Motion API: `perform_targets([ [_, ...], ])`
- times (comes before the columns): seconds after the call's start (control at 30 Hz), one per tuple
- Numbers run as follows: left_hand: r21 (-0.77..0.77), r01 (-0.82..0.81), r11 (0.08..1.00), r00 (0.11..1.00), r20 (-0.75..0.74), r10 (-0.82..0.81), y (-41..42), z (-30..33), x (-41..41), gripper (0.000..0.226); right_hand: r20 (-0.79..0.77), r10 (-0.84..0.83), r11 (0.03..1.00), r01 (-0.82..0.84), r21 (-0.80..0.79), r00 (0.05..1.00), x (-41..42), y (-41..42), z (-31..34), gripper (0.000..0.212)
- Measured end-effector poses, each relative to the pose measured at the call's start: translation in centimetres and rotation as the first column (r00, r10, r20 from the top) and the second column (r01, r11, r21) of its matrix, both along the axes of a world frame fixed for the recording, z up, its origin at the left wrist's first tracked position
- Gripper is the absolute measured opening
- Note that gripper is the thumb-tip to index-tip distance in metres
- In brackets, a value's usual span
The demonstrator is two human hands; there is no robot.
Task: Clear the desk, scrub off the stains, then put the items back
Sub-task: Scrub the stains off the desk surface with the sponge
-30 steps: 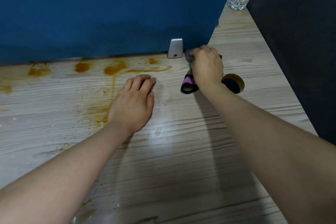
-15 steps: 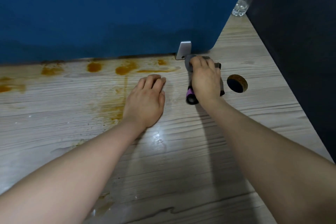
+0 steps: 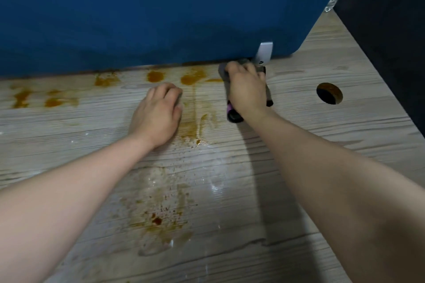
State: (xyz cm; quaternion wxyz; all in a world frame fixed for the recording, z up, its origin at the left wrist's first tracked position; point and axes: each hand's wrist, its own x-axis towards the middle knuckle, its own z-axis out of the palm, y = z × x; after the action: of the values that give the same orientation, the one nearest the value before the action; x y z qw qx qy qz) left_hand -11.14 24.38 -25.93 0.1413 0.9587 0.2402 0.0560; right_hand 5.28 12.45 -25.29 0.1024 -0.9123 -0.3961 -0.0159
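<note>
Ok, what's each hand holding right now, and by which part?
The right hand grips a grey scrubbing tool around its far end, the purple and black end sticking out toward the person. The left hand holds nothing; it rests on the desk.

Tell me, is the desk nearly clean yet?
Not yet. Clearing looks done: only a bottle shows, at the far corner. Scrubbing is underway: the right hand presses a scrubber onto the desk by the blue partition, and the left hand rests flat. Orange stains along the back edge and a brown splatter nearer remain. Then the items go back.
</note>
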Motion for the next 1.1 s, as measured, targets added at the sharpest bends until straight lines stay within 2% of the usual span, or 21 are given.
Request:
perform_targets([
  [0.1, 0.032, 0.03, 0.999, 0.999, -0.043, -0.029, 1.6, -0.5, -1.4, 0.046, 0.005, -0.043, 0.999, 0.043, -0.028, 0.999, 1.6, -1.3, 0.0, 0.037],
  [0.17, 0.047, 0.063, 0.997, 0.998, -0.021, -0.062, 1.9, -1.1, -1.9, 0.048, 0.006, -0.142, 0.99, 0.142, -0.009, 0.99, 2.6, -2.8, 0.2, 0.037],
  [0.27, 0.076, 0.04, 0.996, 0.999, 0.024, -0.042, 2.0, -1.6, -2.1, 0.051, 0.009, -0.189, 0.982, 0.189, 0.015, 0.982, 2.5, -2.7, 0.3, 0.036],
  [0.37, 0.078, 0.039, 0.996, 0.999, 0.031, -0.042, 2.0, -1.7, -2.1, 0.05, 0.005, -0.252, 0.966, 0.251, 0.059, 0.968, 2.0, -2.0, 0.2, 0.035],
  [0.57, 0.077, 0.038, 0.996, 0.998, 0.053, -0.042, 2.1, -2.0, -1.9, 0.044, -0.001, -0.406, 0.913, 0.405, 0.05, 0.914, 2.2, -1.8, -0.1, 0.033],
  [0.8, 0.065, 0.026, 0.998, 0.997, 0.075, -0.031, 2.0, -2.1, -2.0, 0.05, 0.098, -0.31, 0.946, 0.317, -0.062, 0.946, 1.7, 0.4, 0.8, 0.035],
  [0.93, 0.068, 0.028, 0.997, 0.995, 0.092, -0.034, 2.0, -2.2, -2.0, 0.052, 0.088, -0.342, 0.937, 0.346, -0.039, 0.935, 1.7, 2.9, 1.8, 0.031],
  [1.03, 0.07, 0.029, 0.997, 0.995, 0.097, -0.036, 2.1, -2.2, -2.0, 0.051, 0.069, -0.337, 0.942, 0.335, 0.035, 0.939, 1.6, 3.0, 1.9, 0.022],
  [1.07, 0.069, 0.032, 0.997, 0.995, 0.096, -0.038, 2.1, -2.3, -2.0, 0.051, 0.073, -0.34, 0.94, 0.336, 0.053, 0.938, 1.4, 2.4, 2.0, 0.021],
  [1.1, 0.072, 0.032, 0.997, 0.995, 0.094, -0.039, 2.1, -2.3, -2.0, 0.05, 0.098, -0.348, 0.937, 0.344, 0.051, 0.932, 1.1, 1.8, 1.9, 0.03],
])
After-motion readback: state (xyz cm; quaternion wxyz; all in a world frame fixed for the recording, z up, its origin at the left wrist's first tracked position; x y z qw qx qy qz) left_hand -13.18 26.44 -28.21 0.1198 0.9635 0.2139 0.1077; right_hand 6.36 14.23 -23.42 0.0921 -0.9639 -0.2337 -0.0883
